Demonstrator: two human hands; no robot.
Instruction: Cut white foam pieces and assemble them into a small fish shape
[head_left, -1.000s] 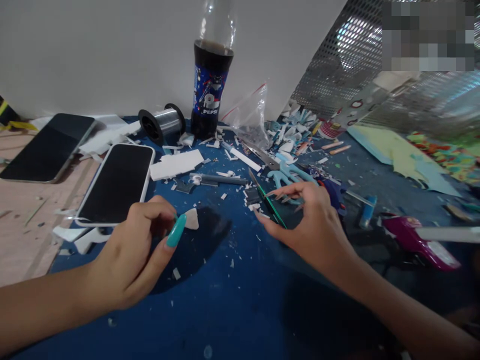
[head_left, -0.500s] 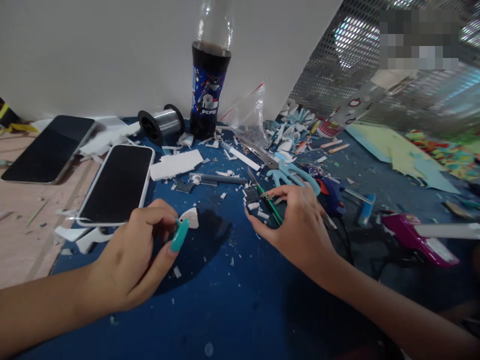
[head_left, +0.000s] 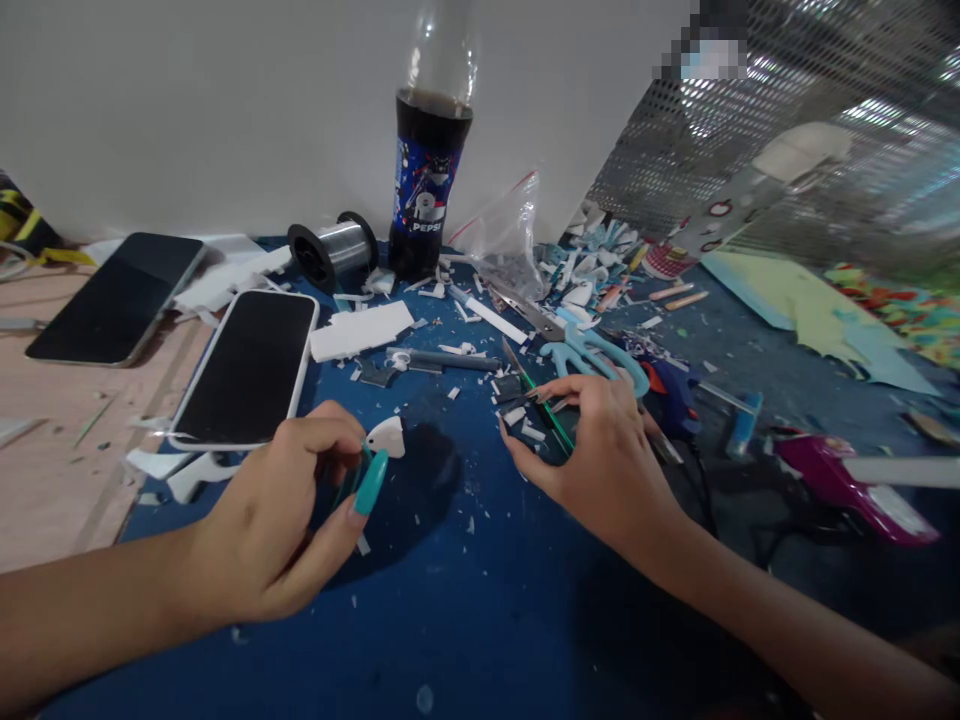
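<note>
My left hand [head_left: 296, 515] is curled at the centre left, its long teal thumbnail turned up. Between its fingertips appears a small white rounded piece [head_left: 388, 437] with a black dot; the exact hold is hidden behind the fingers. My right hand [head_left: 607, 450] arches over small white and grey scraps [head_left: 514, 415], thumb and forefinger apart on either side of them. Under its fingers lies a slim green-handled tool [head_left: 559, 430] with a pointed metal tip. Just beyond are light-blue-handled scissors [head_left: 592, 355].
Two phones, one white-edged [head_left: 244, 370] and one dark [head_left: 116, 300], lie left. Behind stand a wire spool [head_left: 341, 248] and a Pepsi bottle [head_left: 429, 185] beside a plastic bag [head_left: 510, 245]. A blue glue gun [head_left: 671, 400] and a magenta tool [head_left: 847, 485] lie right.
The view has shifted slightly, so most things appear a little further right. My left thumb has moved slightly right and reveals more teal nail; my right hand stays over the scraps.
</note>
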